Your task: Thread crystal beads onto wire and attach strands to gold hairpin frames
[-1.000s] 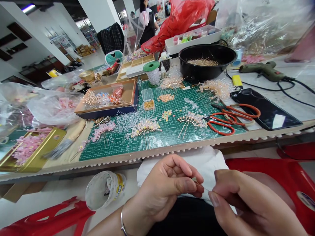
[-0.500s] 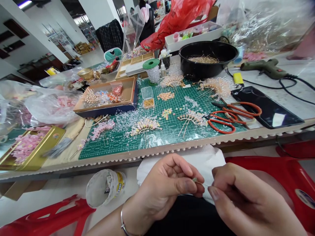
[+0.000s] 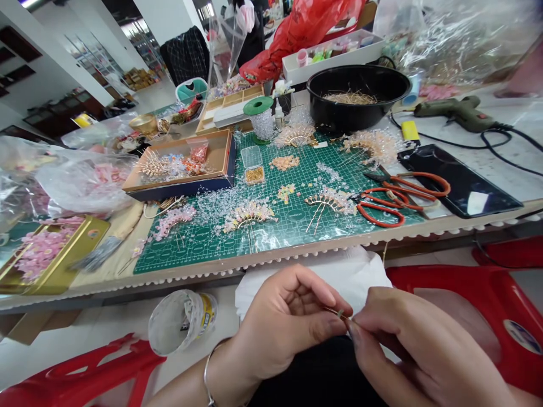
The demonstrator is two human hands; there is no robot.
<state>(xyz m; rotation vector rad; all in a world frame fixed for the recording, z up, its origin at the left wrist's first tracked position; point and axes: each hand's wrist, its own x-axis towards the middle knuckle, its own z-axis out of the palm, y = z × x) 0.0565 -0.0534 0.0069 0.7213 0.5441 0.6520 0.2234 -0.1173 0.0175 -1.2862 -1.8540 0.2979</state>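
Pinching a thin wire [image 3: 331, 309] between thumb and fingers, the left hand [image 3: 286, 325] sits just beside the right hand [image 3: 418, 333], whose thumb and forefinger press together at the wire's right end — long axis sideways, dipping slightly rightward.

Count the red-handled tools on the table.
2: the nearer tool, at the right end of the green mat, and the farther tool, behind it. Others may be hidden.
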